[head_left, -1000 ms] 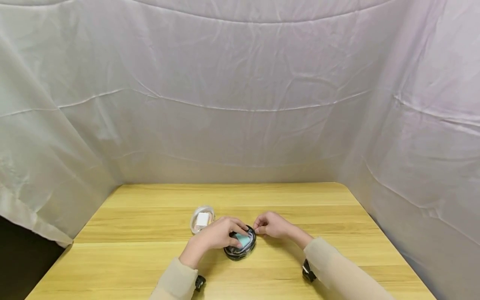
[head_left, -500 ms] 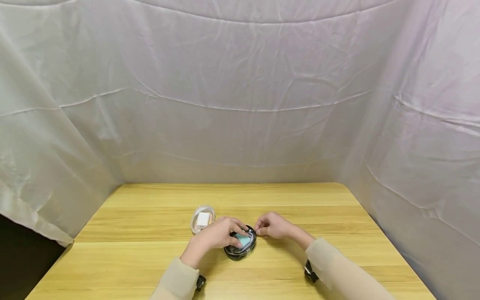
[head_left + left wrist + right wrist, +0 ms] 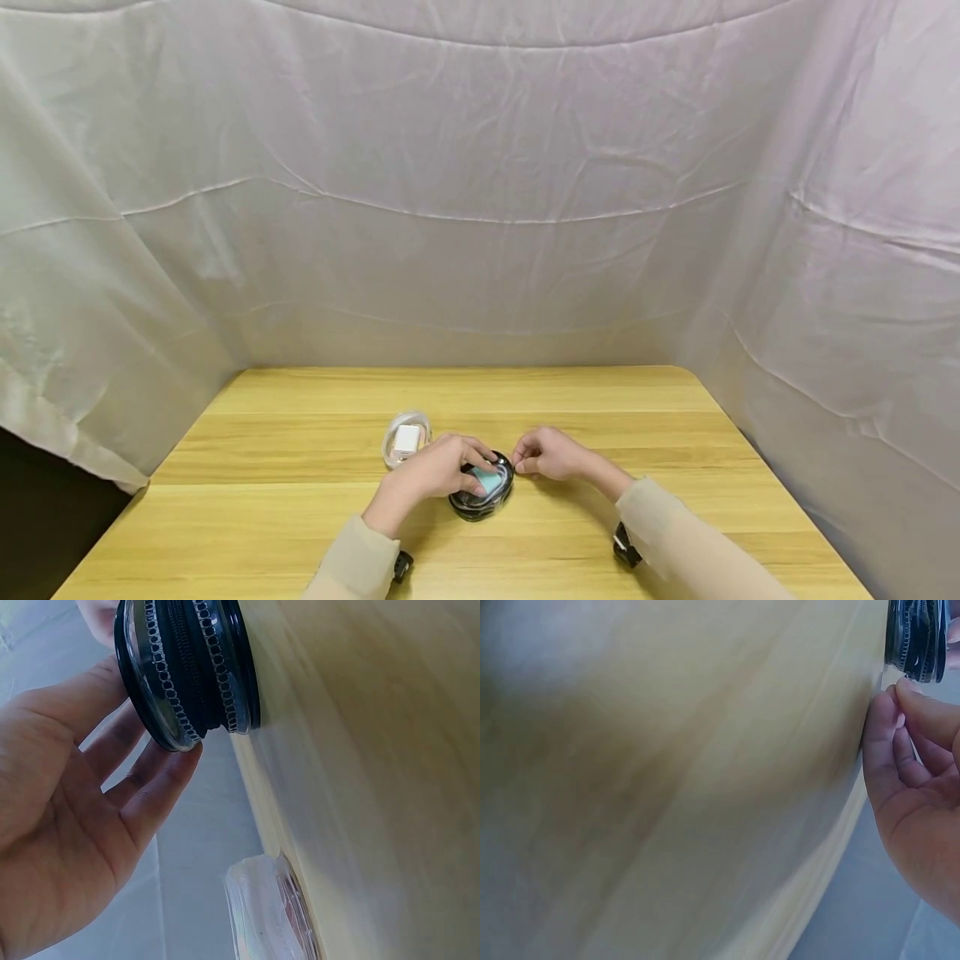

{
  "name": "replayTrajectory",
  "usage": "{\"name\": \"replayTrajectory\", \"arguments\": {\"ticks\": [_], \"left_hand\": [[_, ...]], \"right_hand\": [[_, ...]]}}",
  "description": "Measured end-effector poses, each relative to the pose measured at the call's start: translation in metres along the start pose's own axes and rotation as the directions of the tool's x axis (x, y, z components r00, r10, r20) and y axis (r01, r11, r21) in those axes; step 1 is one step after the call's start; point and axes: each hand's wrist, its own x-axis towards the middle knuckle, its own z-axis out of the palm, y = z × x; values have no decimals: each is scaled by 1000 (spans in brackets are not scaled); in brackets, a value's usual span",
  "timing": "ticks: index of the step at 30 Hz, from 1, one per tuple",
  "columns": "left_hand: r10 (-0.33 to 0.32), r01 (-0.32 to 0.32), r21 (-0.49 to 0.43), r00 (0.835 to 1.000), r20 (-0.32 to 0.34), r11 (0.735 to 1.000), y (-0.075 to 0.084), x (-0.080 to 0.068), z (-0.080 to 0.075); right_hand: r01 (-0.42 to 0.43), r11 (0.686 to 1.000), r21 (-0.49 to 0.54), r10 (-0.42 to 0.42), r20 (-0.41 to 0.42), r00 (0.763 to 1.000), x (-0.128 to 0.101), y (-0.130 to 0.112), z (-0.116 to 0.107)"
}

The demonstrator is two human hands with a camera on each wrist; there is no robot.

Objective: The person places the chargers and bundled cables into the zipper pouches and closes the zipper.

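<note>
Left to right in the head view:

Left of centre on the wooden table (image 3: 300, 508): clear round case (image 3: 406, 437) with a white block inside, looks like a charger but too small to be sure. Nobody touches it. The left wrist view shows its edge at lower centre (image 3: 262, 915).

Centre: black round zip case (image 3: 482, 487), clear-topped, something teal inside. It lies flat on the table just right of and nearer than the clear one.

Left hand (image 3: 435, 468) lies over the black case's left side, fingers draped on the top. In the left wrist view (image 3: 67, 817) the fingers are fairly straight and spread, tips at the case (image 3: 187, 667) rim. That's steadying, not a closed grip. Zipper teeth run round the side wall, two rows with a dark band between them.

Right hand (image 3: 551, 454) sits at the case's right edge. In the right wrist view (image 3: 919, 787) thumb and forefinger are pressed together in a pinch right at the case (image 3: 917, 637) rim. Probably on the zip pull, though the pull itself isn't resolved, so can't confirm.

Judgement: zipper is being worked around the black case, one hand bracing and one pulling. Can't tell which way, or how far round it is. The next move needs the left hand to pin the case flat while the right hand follows the curve, not a straight tug.

Backdrop: white cloth (image 3: 480, 208) on three sides.
</note>
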Motion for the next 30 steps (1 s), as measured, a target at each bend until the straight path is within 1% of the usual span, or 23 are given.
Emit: {"name": "replayTrajectory", "arguments": {"ticks": [7,19,23,30], "left_hand": [[4,-4,10,1000,-3,1000,0,1,0],[5,-4,13,1000,-8,1000,1,1,2],[-9,9,3,1000,-7,1000,2,1,1],[-18,18,8,1000,-10,1000,2,0,1]], "right_hand": [[19,1000,-1,-19,12,1000,-4,-3,-2],[50,998,-48,-50,8,999,-8,-6,-2],[49,998,-42,-48,13,999,-10,-6,-2],[44,999,2,-44,29,999,-10,-2,1]]}}
